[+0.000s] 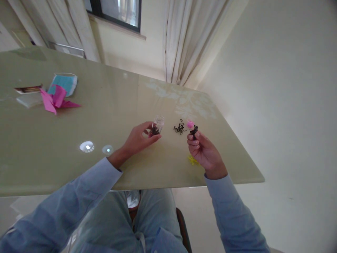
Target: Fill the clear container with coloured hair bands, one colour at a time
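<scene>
My left hand is closed round a small clear jar, tilted on or just over the table. Dark and reddish bits show in its lower part. Between the fingertips of my right hand is a bunch of black rubber bands, raised above the tabletop. A loose pile of black bands lies between the jar and my right hand. Just beyond the pinched bunch is a pink thing, too small to name. Yellow bands lie partly hidden beneath my right hand.
The glossy table has its right edge beyond my right hand and its front edge at my lap. At the far left lie a pink folded paper bird, a blue face mask and a card. Curtains hang behind.
</scene>
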The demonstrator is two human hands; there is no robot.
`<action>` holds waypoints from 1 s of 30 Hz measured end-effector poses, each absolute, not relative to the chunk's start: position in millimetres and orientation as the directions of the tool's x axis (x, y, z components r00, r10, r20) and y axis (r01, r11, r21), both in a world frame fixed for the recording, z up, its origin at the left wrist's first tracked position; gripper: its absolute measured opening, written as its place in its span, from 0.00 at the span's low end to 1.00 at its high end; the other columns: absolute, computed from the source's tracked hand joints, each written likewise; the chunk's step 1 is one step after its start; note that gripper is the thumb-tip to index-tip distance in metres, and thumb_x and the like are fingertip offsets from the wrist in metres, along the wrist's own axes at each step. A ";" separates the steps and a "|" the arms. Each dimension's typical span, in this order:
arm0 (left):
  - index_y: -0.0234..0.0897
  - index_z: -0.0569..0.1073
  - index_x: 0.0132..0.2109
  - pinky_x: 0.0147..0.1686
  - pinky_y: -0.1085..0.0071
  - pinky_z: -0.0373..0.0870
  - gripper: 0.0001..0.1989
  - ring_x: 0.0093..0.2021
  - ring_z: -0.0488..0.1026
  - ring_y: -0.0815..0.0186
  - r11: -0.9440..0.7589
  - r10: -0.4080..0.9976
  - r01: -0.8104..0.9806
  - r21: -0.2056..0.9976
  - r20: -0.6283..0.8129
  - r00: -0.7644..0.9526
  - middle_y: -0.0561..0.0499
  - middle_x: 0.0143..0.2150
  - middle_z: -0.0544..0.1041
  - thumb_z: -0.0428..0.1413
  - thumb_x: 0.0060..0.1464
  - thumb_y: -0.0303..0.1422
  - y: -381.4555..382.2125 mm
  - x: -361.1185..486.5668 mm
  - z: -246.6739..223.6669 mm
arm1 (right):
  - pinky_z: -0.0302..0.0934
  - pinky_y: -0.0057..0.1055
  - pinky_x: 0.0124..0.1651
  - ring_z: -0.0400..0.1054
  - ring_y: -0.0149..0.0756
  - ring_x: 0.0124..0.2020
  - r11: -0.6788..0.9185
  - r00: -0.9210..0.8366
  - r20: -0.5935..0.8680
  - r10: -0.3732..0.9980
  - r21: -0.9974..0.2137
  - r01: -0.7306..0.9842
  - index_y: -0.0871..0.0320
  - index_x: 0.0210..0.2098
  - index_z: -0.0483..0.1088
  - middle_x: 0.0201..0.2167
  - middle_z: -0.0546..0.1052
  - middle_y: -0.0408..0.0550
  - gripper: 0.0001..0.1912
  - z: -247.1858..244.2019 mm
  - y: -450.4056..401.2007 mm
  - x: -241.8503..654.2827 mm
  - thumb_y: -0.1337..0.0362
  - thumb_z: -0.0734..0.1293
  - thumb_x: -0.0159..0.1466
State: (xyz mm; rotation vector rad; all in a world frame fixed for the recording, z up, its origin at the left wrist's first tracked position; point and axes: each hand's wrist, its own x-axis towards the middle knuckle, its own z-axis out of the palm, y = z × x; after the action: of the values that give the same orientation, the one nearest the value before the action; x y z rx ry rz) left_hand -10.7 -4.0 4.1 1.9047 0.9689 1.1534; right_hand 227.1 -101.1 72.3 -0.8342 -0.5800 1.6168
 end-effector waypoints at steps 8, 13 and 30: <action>0.34 0.77 0.46 0.37 0.67 0.77 0.21 0.33 0.77 0.65 -0.501 0.847 0.259 0.826 0.406 0.344 0.46 0.42 0.82 0.65 0.49 0.44 -4.5 -13.0 5.9 | 0.64 0.06 0.23 0.63 0.16 0.21 -0.257 -0.194 -0.169 0.966 -0.633 -0.730 0.58 0.33 0.76 0.26 0.74 0.38 0.12 65.5 -113.6 197.3 0.66 0.81 0.52; 0.34 0.77 0.47 0.37 0.67 0.76 0.22 0.33 0.77 0.65 -0.537 0.827 0.265 0.801 0.438 0.352 0.47 0.41 0.82 0.64 0.51 0.45 -4.7 -14.4 5.0 | 0.64 0.07 0.23 0.63 0.15 0.19 -0.236 -0.164 -0.171 0.972 -0.693 -0.681 0.58 0.31 0.77 0.25 0.75 0.38 0.14 70.9 -109.9 193.2 0.64 0.82 0.49; 0.36 0.76 0.54 0.47 0.63 0.72 0.20 0.44 0.76 0.59 -0.802 0.594 0.319 0.505 0.615 0.519 0.44 0.44 0.81 0.61 0.57 0.39 -4.5 -16.9 0.1 | 0.76 0.31 0.32 0.78 0.34 0.26 0.210 0.241 0.279 0.930 -0.938 0.275 0.57 0.38 0.82 0.28 0.83 0.45 0.11 69.8 -94.7 185.6 0.58 0.75 0.59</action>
State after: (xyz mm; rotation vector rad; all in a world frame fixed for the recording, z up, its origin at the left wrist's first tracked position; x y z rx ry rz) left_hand -16.9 -4.5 0.1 2.4347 0.7598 1.1713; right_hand 185.6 -94.7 69.8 -1.3112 -1.2777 0.6918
